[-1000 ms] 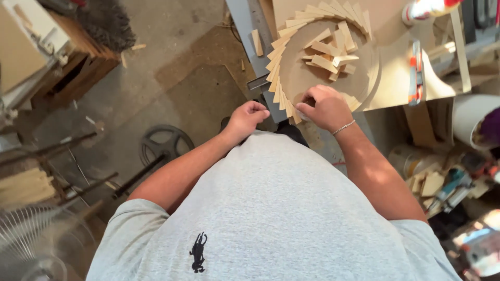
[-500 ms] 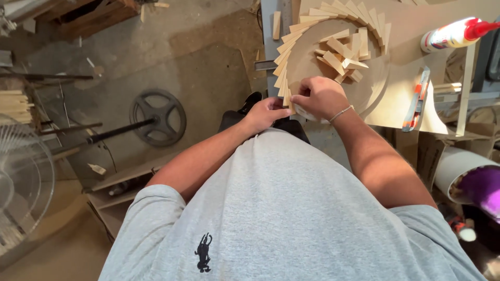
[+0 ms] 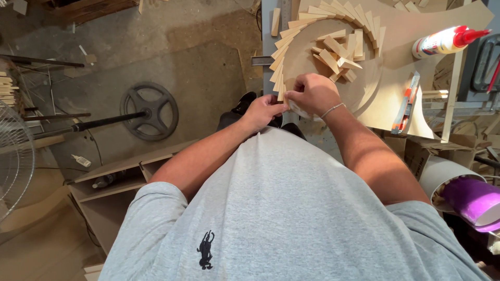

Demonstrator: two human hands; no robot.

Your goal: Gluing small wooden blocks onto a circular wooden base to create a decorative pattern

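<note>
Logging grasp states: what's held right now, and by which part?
Both hands, left hand and right hand, pinch at the near end of the fan of small wooden slats. Fingers hide the grip, so which slat cannot be told.

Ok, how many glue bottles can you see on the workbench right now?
1. A single white glue bottle with a red nozzle lies on its side at the top right of the board, beyond the ring of wooden pieces. Others may be hidden outside the frame.

the single head camera looked steeply down over the wearer's grey shirt (image 3: 291, 208), close to both hands, workbench (image 3: 396, 99) ahead, floor (image 3: 172, 57) left
</note>
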